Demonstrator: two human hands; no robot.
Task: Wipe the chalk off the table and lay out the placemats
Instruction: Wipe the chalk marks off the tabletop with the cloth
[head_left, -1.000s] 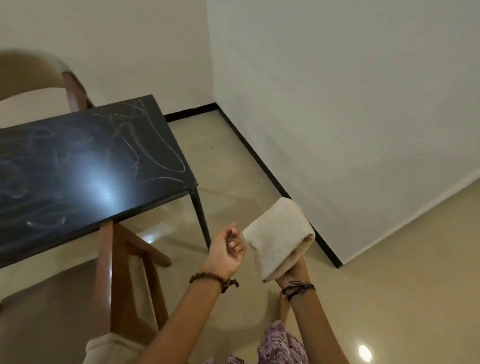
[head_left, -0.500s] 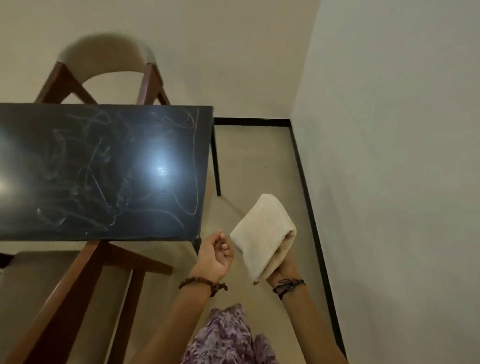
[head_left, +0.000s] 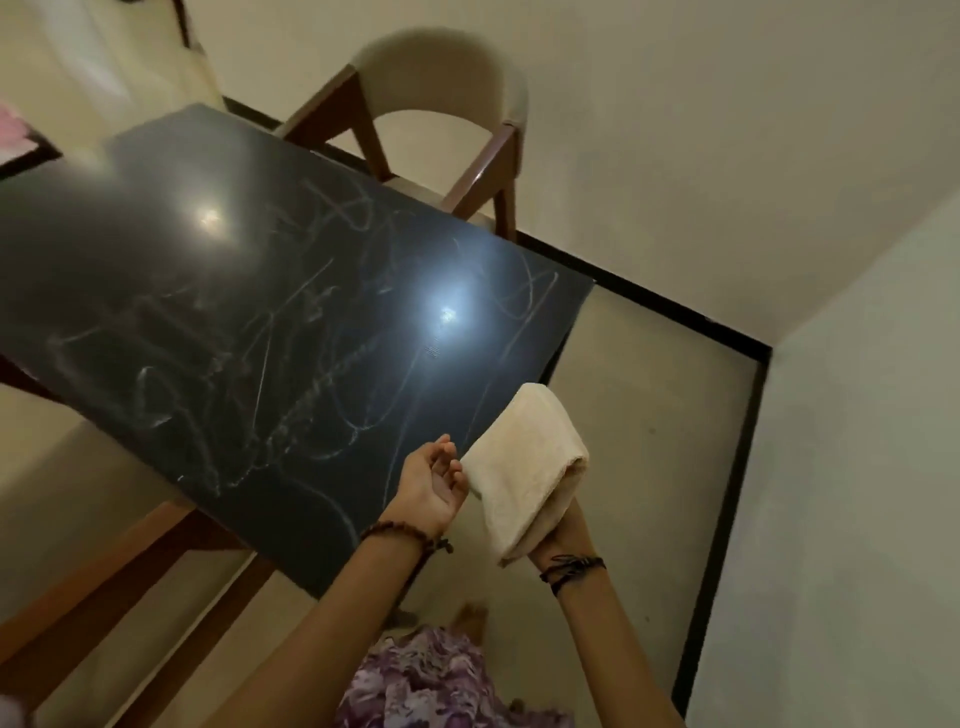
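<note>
My right hand (head_left: 563, 535) grips a folded cream towel (head_left: 527, 467) from beneath, above the black table's (head_left: 130, 270) near corner; my left hand (head_left: 431, 480) hangs loosely curled, empty. The chalk scribbles (head_left: 291, 374) are untouched. A dry towel could just smear them.

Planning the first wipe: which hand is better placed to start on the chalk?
Probably the right hand: it holds the folded cloth beside the chalked table. The left hand is bare.
</note>
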